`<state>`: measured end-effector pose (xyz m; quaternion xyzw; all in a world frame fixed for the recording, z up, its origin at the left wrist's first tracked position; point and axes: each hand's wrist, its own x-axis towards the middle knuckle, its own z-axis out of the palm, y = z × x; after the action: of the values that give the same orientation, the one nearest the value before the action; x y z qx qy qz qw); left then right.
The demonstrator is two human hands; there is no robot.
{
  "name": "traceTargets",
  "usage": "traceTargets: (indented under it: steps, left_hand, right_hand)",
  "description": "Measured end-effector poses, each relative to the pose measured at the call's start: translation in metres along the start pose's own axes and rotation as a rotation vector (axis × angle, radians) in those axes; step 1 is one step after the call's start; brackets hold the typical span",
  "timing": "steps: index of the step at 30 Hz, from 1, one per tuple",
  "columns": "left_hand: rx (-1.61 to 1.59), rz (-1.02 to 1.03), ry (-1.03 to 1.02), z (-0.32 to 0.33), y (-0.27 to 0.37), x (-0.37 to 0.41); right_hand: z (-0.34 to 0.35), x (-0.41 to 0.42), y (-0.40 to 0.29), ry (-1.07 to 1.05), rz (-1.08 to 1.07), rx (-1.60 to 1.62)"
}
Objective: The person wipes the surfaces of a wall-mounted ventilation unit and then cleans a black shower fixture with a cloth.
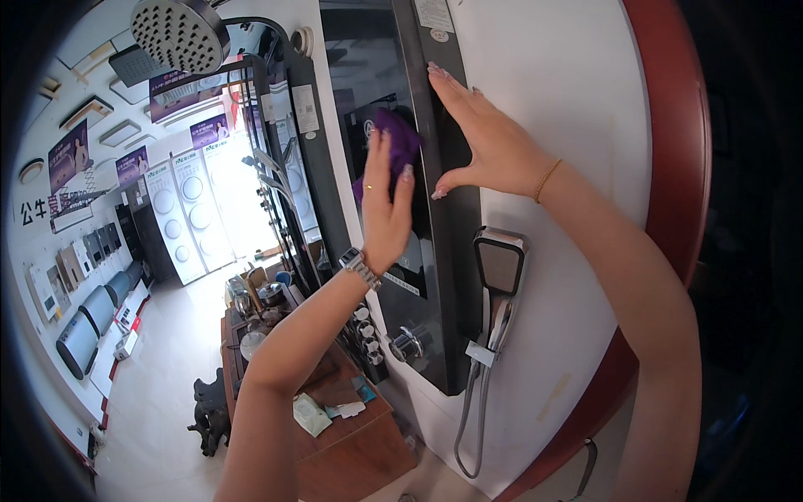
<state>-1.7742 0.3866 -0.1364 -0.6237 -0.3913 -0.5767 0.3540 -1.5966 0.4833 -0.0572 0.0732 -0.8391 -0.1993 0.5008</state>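
A dark, glossy shower panel (433, 251) is mounted on a white wall. My left hand (384, 201), with a watch at the wrist, presses a purple cloth (401, 143) to the panel's glass front. Spread against the panel's dark side edge is my right hand (486, 135), with nothing in it. Below my right hand a rectangular hand shower (500, 260) hangs in a bracket, its hose looping down. A round chrome knob (406, 343) sits low on the panel's front.
Overhead at the upper left is a round shower head (180, 34). More shower panels (307, 113) stand beyond. A wooden table (357, 445) below left holds a tea set and a wipes packet (312, 414). A dark red curved edge (680, 157) borders the wall at right.
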Motion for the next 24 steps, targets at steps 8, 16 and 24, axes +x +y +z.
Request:
traceTargets:
  steps: [8,16,24]
  left_hand:
    - [0.105,0.295,-0.151,-0.011,-0.002,-0.01]
    - [0.076,-0.13,0.224,-0.013,-0.087,-0.011]
    - [-0.056,-0.715,0.36,-0.02,-0.112,-0.076]
  right_hand:
    - [-0.001,-0.001,0.004,-0.017,-0.02,0.009]
    - [-0.004,-0.002,0.001,-0.028,-0.004,0.014]
    - [0.001,0.001,-0.002,-0.021,0.015,0.02]
